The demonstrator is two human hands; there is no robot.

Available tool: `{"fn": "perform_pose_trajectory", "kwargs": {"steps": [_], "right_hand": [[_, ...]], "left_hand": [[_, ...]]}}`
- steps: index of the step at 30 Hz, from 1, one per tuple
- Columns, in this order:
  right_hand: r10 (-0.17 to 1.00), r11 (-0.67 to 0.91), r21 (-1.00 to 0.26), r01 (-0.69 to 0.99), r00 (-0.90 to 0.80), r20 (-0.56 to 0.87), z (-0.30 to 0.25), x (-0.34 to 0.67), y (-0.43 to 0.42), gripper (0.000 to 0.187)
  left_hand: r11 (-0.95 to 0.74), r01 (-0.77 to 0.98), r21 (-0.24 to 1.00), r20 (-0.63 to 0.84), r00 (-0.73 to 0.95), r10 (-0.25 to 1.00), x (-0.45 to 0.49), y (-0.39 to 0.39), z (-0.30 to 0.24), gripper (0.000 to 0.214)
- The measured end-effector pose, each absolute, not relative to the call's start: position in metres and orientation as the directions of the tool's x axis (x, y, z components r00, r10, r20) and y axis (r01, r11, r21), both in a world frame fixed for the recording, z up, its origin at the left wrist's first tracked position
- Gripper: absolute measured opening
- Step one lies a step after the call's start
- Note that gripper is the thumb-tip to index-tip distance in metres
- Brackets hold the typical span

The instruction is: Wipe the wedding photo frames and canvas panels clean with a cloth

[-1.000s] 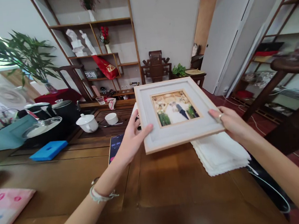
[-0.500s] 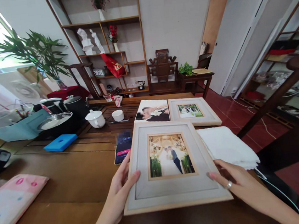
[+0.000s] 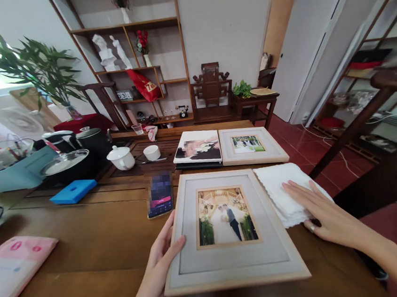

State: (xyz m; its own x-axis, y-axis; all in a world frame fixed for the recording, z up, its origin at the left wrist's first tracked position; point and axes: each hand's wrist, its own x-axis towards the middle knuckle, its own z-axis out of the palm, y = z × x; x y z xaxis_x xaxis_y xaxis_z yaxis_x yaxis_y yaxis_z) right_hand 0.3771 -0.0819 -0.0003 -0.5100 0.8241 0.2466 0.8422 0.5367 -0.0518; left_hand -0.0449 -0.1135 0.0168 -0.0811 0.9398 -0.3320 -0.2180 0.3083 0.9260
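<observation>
A grey picture frame (image 3: 232,268) with a pale wood edge and a wedding photo lies flat on the wooden table (image 3: 98,244) in front of me. My left hand (image 3: 162,254) grips its left edge, thumb on the front. My right hand (image 3: 318,209) lies flat with fingers stretched out on a stack of white cloths (image 3: 280,185) just right of the frame. A ring shows on one finger.
Behind the frame lie a phone (image 3: 159,195), a photo print (image 3: 198,147) and a second frame (image 3: 251,145). Tea ware (image 3: 121,157), dark pots (image 3: 78,156), a blue pad (image 3: 73,191) and a pink pack (image 3: 12,267) are to the left. Shelves and a chair stand at the back.
The frame came down from mid-air to lie flat on the table. My right hand let go of its right edge and moved onto the white cloths.
</observation>
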Motion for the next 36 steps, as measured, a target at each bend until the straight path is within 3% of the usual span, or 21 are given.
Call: {"fn": "perform_pose_trajectory", "kwargs": {"steps": [7, 15, 22, 28, 31, 36], "right_hand": [[0.820, 0.557, -0.030, 0.830, -0.543, 0.182, -0.001, 0.382, -0.069, 0.086], [0.821, 0.529, 0.092, 0.844, -0.536, 0.196, -0.002, 0.397, -0.067, 0.112], [0.776, 0.542, 0.146, 0.828, -0.559, 0.292, -0.006, 0.390, -0.061, 0.099], [0.745, 0.484, 0.245, 0.840, -0.542, 0.389, -0.010, 0.382, -0.055, 0.095], [0.764, 0.474, 0.168, 0.864, -0.498, 0.410, -0.007, 0.388, -0.053, 0.082], [0.791, 0.410, -0.121, 0.904, -0.286, 0.540, 0.000, 0.399, -0.058, 0.067]], "left_hand": [[0.324, -0.224, 0.919, -0.349, -0.081, 0.934, -0.046, -0.113, 0.010, 0.086], [0.328, -0.172, 0.929, -0.340, -0.045, 0.939, -0.047, -0.109, 0.013, 0.086], [0.312, -0.124, 0.942, -0.307, 0.054, 0.950, -0.040, -0.100, 0.012, 0.095], [0.295, 0.000, 0.956, -0.289, 0.194, 0.937, -0.042, -0.092, 0.018, 0.090], [0.294, 0.090, 0.951, -0.308, 0.264, 0.914, -0.049, -0.085, 0.024, 0.084], [0.161, 0.263, 0.951, -0.233, 0.270, 0.934, -0.055, -0.072, 0.026, 0.061]]}}
